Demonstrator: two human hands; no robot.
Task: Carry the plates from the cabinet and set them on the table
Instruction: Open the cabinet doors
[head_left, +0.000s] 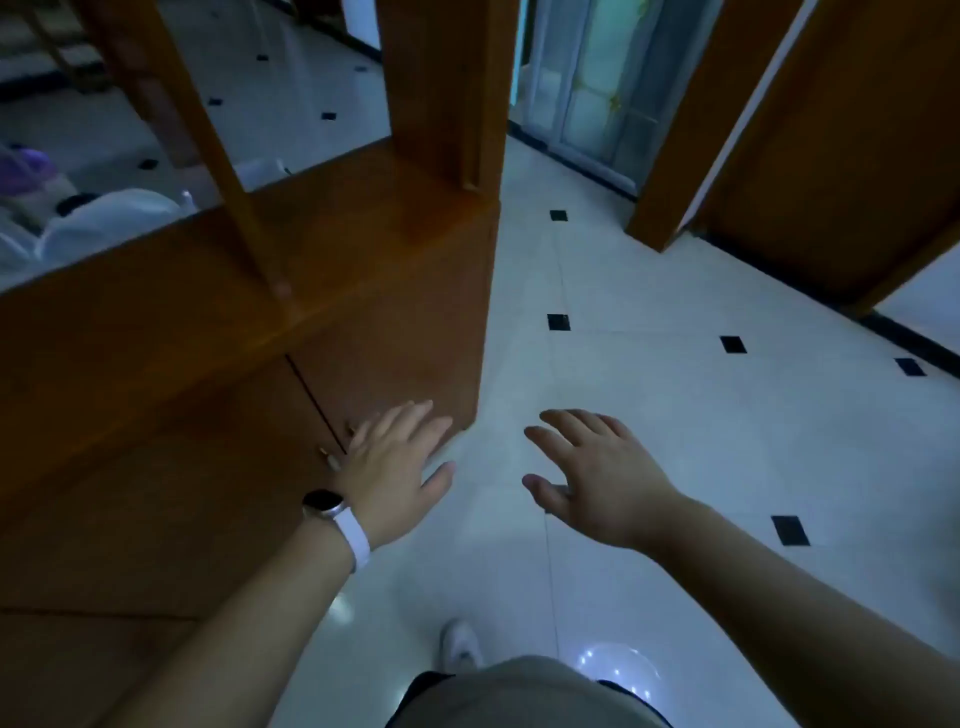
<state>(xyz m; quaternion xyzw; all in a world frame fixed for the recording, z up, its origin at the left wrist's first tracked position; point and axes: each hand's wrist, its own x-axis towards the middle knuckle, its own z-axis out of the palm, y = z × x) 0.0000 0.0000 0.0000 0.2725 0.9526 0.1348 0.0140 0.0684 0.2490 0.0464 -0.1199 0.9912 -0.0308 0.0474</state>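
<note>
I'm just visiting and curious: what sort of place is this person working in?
Most likely a home, perhaps a hallway beside a dining area. A wooden cabinet with shut doors stands on a glossy white tiled floor with small black insets, wooden door frames open off it, and both the left hand and right hand are bare and empty.

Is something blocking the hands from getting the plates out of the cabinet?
Yes. The cabinet doors look shut, so no plates show. The left hand is by the small door knobs; the right hand hangs empty over the floor.
</note>
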